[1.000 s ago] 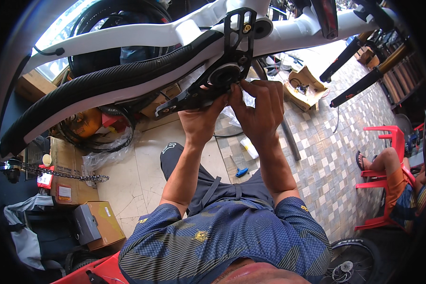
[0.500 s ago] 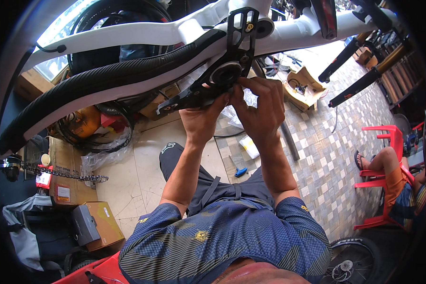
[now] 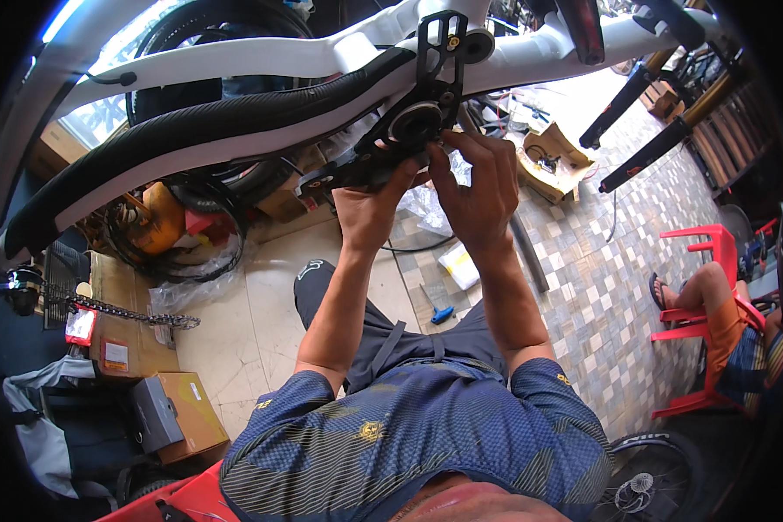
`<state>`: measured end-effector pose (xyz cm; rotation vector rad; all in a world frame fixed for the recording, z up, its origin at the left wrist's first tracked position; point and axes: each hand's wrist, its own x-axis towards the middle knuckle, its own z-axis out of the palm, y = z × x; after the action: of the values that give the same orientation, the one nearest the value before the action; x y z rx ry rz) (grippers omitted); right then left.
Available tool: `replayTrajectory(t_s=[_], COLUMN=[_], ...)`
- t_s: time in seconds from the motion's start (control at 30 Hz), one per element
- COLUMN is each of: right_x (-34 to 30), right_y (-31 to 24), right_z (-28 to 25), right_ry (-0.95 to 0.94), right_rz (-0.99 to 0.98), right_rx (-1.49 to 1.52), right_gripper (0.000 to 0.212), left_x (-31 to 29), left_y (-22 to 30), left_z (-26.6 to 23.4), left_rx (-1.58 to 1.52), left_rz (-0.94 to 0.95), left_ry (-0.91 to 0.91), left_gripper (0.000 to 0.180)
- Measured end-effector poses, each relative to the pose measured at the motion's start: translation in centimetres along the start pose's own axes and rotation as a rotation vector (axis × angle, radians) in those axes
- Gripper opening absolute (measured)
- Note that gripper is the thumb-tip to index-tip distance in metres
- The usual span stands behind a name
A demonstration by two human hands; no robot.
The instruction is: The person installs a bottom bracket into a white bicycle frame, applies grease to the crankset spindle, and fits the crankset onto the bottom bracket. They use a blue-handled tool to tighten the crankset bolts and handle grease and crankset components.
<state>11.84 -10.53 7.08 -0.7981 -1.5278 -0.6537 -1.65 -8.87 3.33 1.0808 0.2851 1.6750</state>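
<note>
A white bicycle frame (image 3: 539, 65) spans the top of the view, with a black ribbed chainstay guard (image 3: 235, 113) along its lower bar. A black slotted chain guide (image 3: 428, 65) sits around the round bottom bracket opening (image 3: 416, 123). My left hand (image 3: 370, 213) is closed on the lower part of this guide from beneath, thumb against its edge. Just right of it, my right hand (image 3: 480, 191) has its fingertips pinched at the guide's lower right edge. Whatever those fingertips hold is too small and hidden to make out.
On the floor lie a blue-handled tool (image 3: 442, 314) and an open cardboard box (image 3: 555, 161) with parts. A chain (image 3: 130, 315) hangs at left above cartons (image 3: 187, 413). Fork legs (image 3: 644, 157) jut in at right. A person sits on a red chair (image 3: 713, 239).
The lower arm of the chain guide has turned slightly and its end looks different. My hands stay at the same spot with small finger shifts. The frame appears slightly higher in view.
</note>
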Motion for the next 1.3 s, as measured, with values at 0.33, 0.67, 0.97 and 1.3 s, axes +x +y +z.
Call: replayTrajectory(t_s=[0.33,0.67,0.97,1.3], right_x=[0.3,-1.9,-22.0,-57.8], right_y=[0.9,3.5,12.7,10.3], right_z=[-0.1,-3.7,-11.2,-16.3], right_ry=[-0.053,-0.043,-0.668,-1.349], right_rz=[-0.089,0.017,0.755,1.221], right_rx=[-0.093,0.004,0.082,-0.065], right_gripper=[0.02,0.021,0.018,0.037], left_x=[-0.1,-1.1,-10.3,-23.5], left_y=[0.3,0.6,-4.9,-4.8], left_z=[-2.2,-2.0,-3.8,-15.0], left_rx=[0.17,0.019,0.299,0.575], left_rz=[0.135,0.027,-0.2,-0.479], left_ry=[0.023,0.095,0.299,0.836], left_gripper=[0.036,0.012,0.037,0.027])
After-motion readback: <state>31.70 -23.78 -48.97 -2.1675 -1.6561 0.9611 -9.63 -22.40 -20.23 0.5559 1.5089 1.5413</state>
